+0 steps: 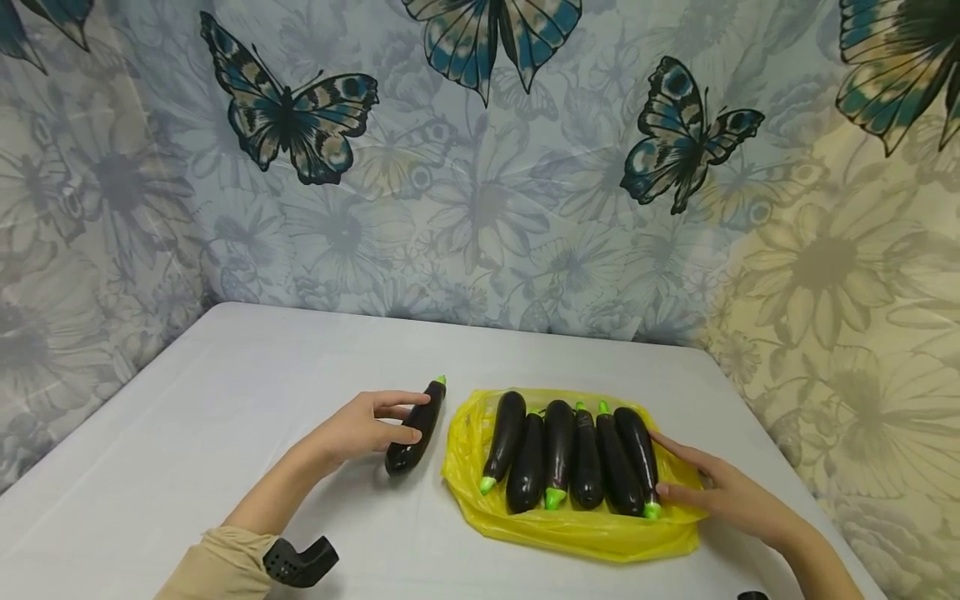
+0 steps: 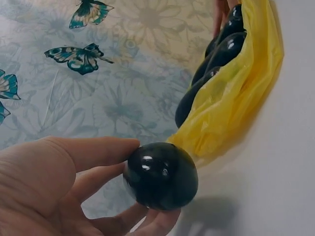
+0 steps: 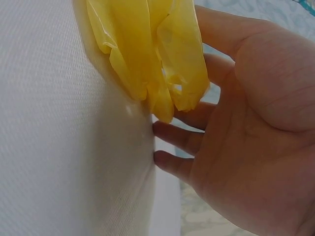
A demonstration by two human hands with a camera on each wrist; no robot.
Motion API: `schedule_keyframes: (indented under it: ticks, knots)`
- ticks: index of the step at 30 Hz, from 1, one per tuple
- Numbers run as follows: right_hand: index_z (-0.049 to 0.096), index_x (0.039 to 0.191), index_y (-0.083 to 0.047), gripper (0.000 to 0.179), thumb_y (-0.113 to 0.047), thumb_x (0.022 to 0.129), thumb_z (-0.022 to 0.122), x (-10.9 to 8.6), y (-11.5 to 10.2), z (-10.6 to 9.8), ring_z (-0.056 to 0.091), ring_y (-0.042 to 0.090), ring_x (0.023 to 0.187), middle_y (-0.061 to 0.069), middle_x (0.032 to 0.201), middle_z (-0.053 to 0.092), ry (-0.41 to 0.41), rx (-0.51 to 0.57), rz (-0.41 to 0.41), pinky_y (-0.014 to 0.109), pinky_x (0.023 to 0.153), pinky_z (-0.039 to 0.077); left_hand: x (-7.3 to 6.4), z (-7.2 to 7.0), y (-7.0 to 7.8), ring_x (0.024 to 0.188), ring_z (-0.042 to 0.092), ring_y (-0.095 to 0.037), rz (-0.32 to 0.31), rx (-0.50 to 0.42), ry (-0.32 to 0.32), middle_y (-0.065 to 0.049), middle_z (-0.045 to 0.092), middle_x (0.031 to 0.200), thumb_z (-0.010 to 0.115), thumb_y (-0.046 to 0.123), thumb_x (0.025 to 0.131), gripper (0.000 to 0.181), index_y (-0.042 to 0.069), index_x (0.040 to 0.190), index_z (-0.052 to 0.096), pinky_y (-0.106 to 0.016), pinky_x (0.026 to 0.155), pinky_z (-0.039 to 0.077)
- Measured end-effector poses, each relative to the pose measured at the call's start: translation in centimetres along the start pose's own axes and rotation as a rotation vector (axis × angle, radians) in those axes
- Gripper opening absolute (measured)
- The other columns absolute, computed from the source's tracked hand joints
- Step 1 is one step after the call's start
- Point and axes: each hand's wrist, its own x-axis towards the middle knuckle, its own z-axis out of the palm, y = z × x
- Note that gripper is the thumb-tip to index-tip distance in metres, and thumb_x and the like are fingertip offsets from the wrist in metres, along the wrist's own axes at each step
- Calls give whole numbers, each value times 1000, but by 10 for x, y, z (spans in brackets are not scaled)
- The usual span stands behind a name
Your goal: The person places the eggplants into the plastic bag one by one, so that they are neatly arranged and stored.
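Observation:
My left hand (image 1: pixel 372 427) holds a dark, glossy eggplant (image 1: pixel 417 437) between thumb and fingers, left of the yellow bag. Its rounded end (image 2: pixel 161 176) faces the camera in the left wrist view, and its green stem end points away from me. Several more eggplants (image 1: pixel 558 446) lie side by side on the spread yellow plastic bag (image 1: pixel 570 537), some with bright green ends toward me. At the bag's right edge, my right hand (image 1: pixel 720 492) rests with extended fingers and thumb beside the rightmost eggplant (image 1: pixel 637 450). In the right wrist view, bag folds (image 3: pixel 182 64) hide part of those fingers.
The white table (image 1: pixel 315 358) runs back to a wall hung with flower and butterfly cloth (image 1: pixel 487 192). A black curved device (image 1: pixel 300 562) sits at my left sleeve (image 1: pixel 225 562), and part of another dark piece (image 1: pixel 752 596) shows at the bottom right.

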Motion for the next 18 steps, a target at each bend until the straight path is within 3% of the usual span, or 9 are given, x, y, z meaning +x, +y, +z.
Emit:
schedule_keyframes:
  ticks: [10,18]
  knots:
    - [33,155,-14,73,-36,94,67,0,-1,1,18,56,137,28,153,28,-5,8,-3,75,98,23,-6,3,10,122,53,-30,21,-143,-16,-15,50,139,80,23,84,56,22,137,60,-48,96,47]
    - [33,155,-12,74,-37,94,67,0,-2,-1,18,56,136,28,153,28,-8,10,8,75,98,22,-12,17,22,121,54,-28,56,-247,-113,-15,52,136,78,25,87,56,16,139,58,-49,97,47]
